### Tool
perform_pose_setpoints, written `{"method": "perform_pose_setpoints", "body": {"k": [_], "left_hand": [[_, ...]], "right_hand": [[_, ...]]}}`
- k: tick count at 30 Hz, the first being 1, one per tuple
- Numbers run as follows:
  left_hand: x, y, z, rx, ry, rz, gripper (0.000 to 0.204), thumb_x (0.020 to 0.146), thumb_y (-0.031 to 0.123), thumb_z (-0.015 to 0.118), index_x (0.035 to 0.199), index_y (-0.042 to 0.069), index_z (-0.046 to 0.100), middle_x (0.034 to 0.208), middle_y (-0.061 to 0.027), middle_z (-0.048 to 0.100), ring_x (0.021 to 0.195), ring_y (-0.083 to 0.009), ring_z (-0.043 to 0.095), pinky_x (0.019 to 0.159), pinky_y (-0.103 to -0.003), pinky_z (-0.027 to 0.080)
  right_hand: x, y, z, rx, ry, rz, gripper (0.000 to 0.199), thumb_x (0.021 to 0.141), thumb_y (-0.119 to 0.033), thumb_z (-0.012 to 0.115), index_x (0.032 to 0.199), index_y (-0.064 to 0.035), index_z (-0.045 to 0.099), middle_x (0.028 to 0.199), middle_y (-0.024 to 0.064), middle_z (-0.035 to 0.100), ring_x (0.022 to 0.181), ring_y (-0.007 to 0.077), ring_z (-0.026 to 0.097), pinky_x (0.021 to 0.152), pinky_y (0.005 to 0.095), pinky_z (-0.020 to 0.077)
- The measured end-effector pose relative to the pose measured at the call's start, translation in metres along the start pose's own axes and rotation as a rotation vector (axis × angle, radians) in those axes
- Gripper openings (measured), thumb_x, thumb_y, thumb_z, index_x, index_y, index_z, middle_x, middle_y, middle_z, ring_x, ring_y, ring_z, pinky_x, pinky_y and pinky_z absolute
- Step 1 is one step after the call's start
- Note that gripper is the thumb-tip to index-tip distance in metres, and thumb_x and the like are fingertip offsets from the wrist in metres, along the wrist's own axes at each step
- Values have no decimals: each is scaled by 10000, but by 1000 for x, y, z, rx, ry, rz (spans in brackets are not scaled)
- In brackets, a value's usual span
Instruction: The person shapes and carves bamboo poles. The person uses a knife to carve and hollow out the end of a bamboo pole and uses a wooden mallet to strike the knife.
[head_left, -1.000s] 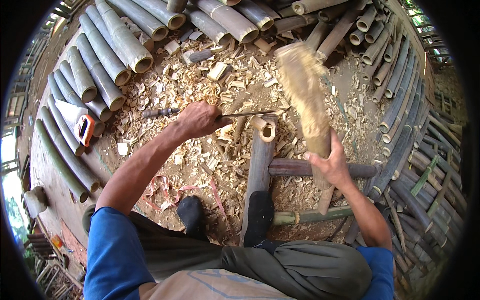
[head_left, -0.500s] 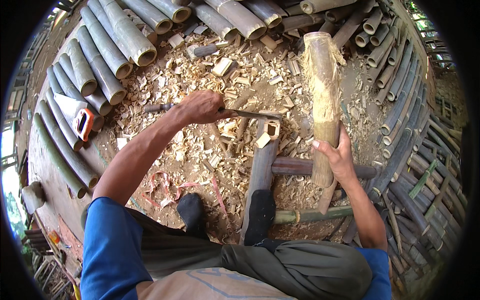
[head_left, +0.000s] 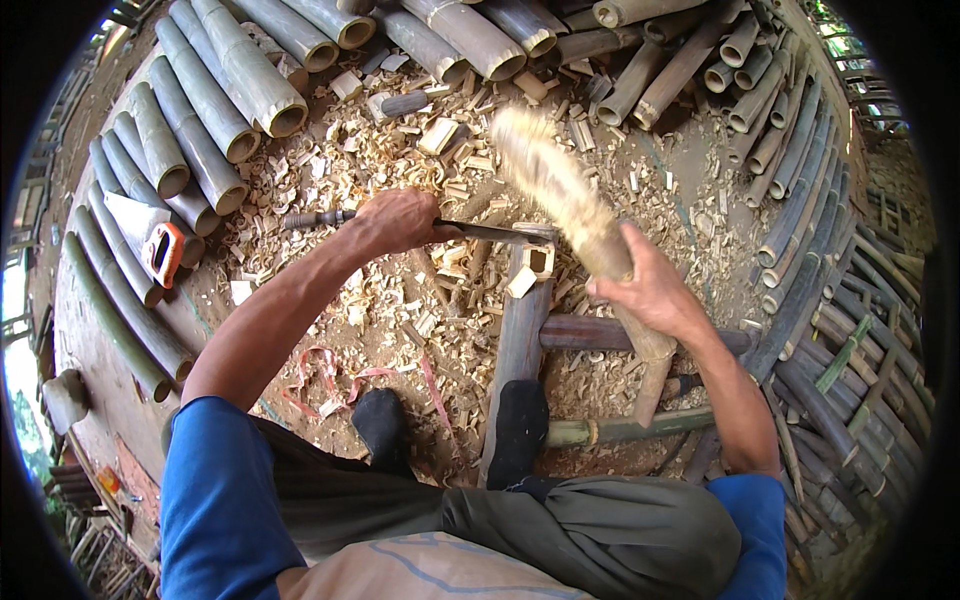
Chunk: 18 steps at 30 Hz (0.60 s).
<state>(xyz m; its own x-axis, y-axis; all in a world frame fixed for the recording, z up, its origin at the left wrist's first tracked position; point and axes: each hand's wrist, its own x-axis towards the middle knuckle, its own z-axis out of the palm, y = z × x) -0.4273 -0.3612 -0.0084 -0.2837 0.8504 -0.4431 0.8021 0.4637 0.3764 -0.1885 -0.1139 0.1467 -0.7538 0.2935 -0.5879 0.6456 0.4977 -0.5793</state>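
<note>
Two bare hands are at work over a dark bamboo pole that lies on the chip-strewn ground, its notched end pointing away from the person. Left hand is closed in a full fist around the middle of a long chisel, whose dark turned handle projects to the left and whose flat blade reaches right to the notched end of the pole, where the tip appears to touch the cut. Right hand is wrapped tightly round the lower part of a pale wooden mallet; the club is tilted up and to the left, its frayed head blurred by motion above the chisel blade, not in contact with it. Both feet in dark socks sit near the pole, the right one pressed on it. A second dark pole crosses under the right hand, touching the first. Light wood chips cover the ground around the notch. Cut bamboo tubes lie stacked along the left and top edges, and a handsaw with an orange grip rests on the left stack, well apart from both hands.
</note>
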Motion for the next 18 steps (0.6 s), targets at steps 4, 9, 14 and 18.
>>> {"method": "perform_pose_setpoints", "body": {"k": [4,9,14,18], "left_hand": [[2,-7,2,-44,-3,28,657,939,711,550,703,114,690,511,29,447,424,-110,351,376,-330,316],[12,-5,3,-26,-34,61,660,936,705,564,676,111,686,502,31,434,424,-104,345,378,-312,313],[12,-24,3,-110,-75,127,595,971,613,616,694,95,711,499,24,468,407,-105,392,379,-315,341],[18,-17,1,-180,-144,86,571,992,585,605,706,103,715,518,31,485,411,-97,405,372,-298,349]], "right_hand": [[3,-18,6,274,322,-216,697,844,-308,755,1333,48,408,1111,256,616,874,295,709,757,412,648],[24,14,34,-104,-7,-25,790,835,-302,789,1419,60,399,1255,301,581,1063,339,666,935,452,595],[23,-35,-19,182,-15,-157,838,844,-314,793,1453,95,388,1300,278,589,1091,353,662,947,451,584],[24,-23,23,292,75,-152,857,814,-384,800,1404,102,416,1232,274,605,1084,340,667,946,466,586]]}}
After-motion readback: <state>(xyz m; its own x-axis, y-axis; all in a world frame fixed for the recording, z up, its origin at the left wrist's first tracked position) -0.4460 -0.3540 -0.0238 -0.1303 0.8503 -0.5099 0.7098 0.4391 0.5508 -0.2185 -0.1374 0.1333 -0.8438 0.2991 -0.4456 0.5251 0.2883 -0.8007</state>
